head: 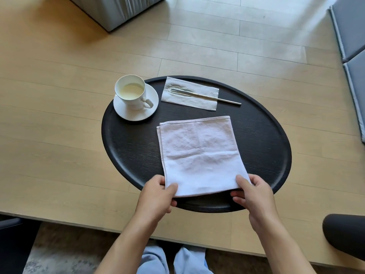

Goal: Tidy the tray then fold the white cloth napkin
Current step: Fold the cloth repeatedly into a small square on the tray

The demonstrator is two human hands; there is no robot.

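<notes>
A white cloth napkin (199,155) lies folded on the round black tray (128,147), near its front half. My left hand (158,194) pinches the napkin's near left corner and my right hand (254,196) pinches its near right corner, thumbs on top; the near edge is lifted slightly off the tray. At the tray's back left stands a white cup (131,91) of pale liquid on a white saucer (136,111). At the back lies a paper napkin (197,99) with a metal fork (223,98) resting across it.
The tray sits on a light wooden table (59,125); its front edge runs just below my hands. A grey upholstered block (116,10) stands at the far left, grey cushions (351,36) at the right. A dark rounded object (345,232) is at the near right.
</notes>
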